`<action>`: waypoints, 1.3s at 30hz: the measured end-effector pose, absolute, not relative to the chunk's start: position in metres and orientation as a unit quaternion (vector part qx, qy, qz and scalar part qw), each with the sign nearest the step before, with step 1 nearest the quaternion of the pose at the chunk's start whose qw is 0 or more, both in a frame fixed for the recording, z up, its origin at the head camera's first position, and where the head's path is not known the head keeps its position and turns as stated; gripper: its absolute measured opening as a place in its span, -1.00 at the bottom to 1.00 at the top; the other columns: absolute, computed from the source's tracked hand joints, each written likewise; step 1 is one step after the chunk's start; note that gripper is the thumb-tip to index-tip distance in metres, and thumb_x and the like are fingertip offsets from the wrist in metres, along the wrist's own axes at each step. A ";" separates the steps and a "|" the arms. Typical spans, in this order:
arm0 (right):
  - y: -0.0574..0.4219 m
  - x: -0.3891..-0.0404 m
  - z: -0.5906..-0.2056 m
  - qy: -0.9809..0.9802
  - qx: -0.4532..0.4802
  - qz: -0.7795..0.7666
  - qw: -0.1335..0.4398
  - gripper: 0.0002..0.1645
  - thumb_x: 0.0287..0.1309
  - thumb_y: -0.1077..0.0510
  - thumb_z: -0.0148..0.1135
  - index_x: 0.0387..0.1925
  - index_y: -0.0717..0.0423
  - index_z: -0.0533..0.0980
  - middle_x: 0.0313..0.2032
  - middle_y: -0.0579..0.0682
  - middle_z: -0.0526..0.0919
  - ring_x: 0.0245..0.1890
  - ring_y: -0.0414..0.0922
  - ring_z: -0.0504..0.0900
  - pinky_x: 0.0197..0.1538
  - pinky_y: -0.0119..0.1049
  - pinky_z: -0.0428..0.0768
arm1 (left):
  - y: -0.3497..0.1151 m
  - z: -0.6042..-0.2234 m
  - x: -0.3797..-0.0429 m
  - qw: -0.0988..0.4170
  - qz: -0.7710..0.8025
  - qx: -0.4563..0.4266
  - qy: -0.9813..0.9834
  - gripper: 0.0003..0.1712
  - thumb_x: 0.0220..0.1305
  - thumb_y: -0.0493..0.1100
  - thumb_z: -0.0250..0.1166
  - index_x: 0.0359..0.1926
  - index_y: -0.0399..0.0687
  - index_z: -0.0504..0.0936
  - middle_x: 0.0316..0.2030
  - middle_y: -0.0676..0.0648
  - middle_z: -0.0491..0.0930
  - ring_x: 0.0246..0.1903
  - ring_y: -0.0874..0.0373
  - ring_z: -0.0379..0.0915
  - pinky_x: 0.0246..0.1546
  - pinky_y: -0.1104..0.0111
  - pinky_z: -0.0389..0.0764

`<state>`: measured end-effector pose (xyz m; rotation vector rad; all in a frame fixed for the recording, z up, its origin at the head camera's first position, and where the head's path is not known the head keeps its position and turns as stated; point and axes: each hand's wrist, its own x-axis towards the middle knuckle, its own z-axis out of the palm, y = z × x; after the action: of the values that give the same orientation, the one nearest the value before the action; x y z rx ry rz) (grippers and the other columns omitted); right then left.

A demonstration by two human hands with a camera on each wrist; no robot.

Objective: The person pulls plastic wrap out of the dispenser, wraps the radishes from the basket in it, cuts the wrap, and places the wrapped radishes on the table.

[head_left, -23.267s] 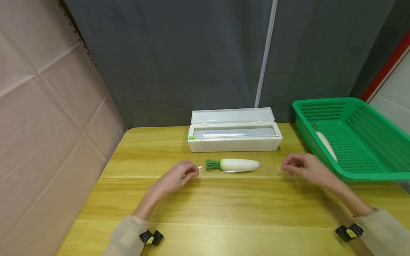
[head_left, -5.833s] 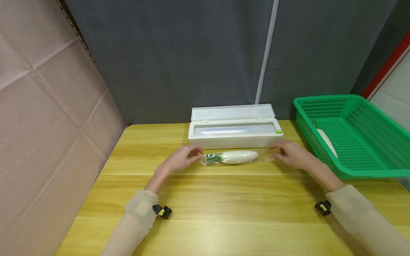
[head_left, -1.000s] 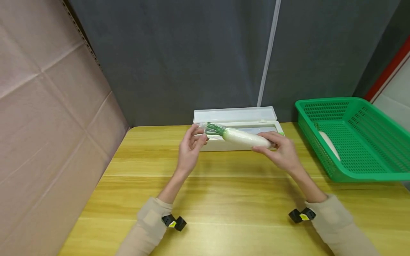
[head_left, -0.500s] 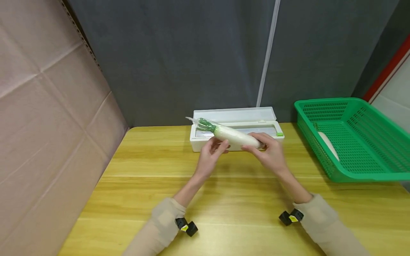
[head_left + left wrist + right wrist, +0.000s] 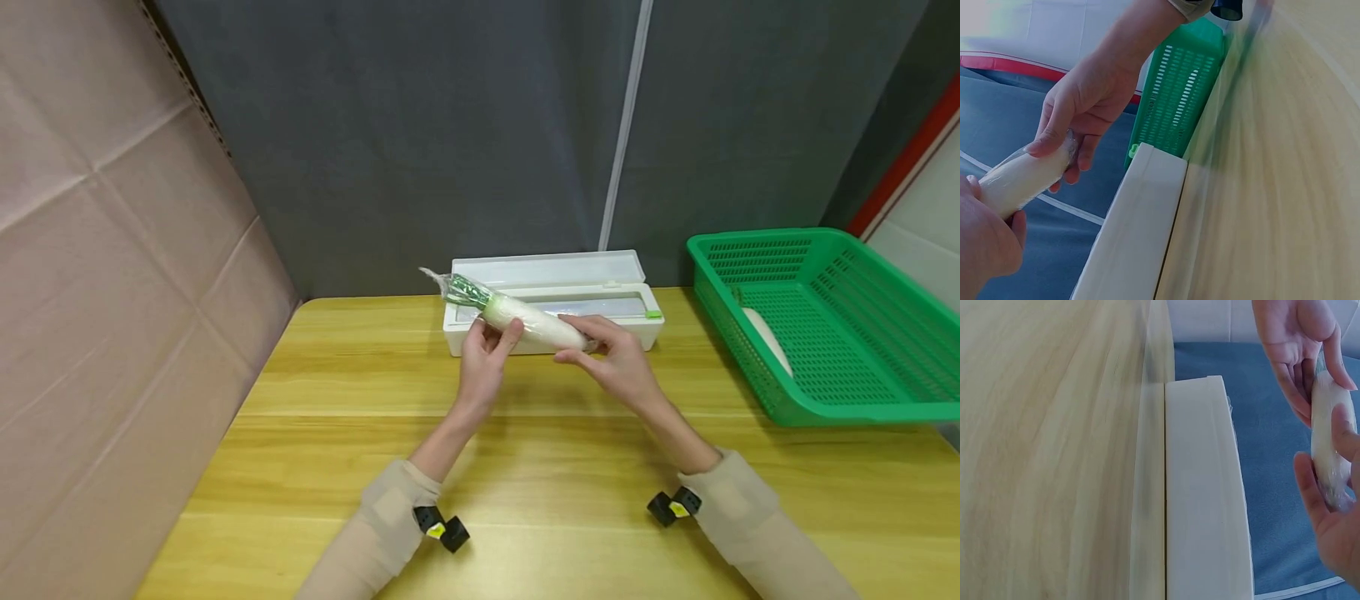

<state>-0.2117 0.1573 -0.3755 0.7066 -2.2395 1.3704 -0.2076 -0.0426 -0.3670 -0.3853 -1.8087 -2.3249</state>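
In the head view a white radish [image 5: 536, 323] with green leaf stalks [image 5: 467, 292] is held up at a slant in front of the white box. Clear plastic film wraps it, and a twisted film tail [image 5: 431, 274] sticks out past the leaves. My left hand [image 5: 482, 367] grips the radish body just below the stalks, thumb on the near side. Around the tapered end, my right hand [image 5: 617, 367] holds with thumb and fingers. The left wrist view shows the wrapped radish [image 5: 1025, 178] between both hands; in the right wrist view its film [image 5: 1332, 469] looks creased at the lower end.
Behind the hands stands a white cling film box [image 5: 555, 333], its lid [image 5: 551, 268] raised, with a green slider [image 5: 655, 315] at the right end. A green basket [image 5: 862, 408] at the right holds another white radish [image 5: 767, 340]. A dark curtain hangs behind the wooden table [image 5: 570, 483].
Earlier the radish lay on film on the table, then wrapped; the green slider went from left to right. Within the last second the left hand moved from the leaf end to the body.
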 end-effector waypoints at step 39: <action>0.200 -0.242 -0.369 -0.842 0.267 0.424 0.198 -0.64 0.30 0.25 0.32 0.11 0.23 0.60 -0.14 0.11 0.70 -0.16 -0.05 0.62 -0.18 -0.45 0.61 | -0.116 -0.354 -0.237 0.153 -0.791 -0.095 -0.585 -0.60 0.41 -0.18 0.17 0.16 -0.33 0.43 -0.16 -0.02 0.53 -0.20 0.21 0.50 -0.11 0.40 0.53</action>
<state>-0.2418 0.2001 -0.3688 0.7481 -2.3571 1.1863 -0.2370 -0.1164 -0.3538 -0.2713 -1.6768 -2.2678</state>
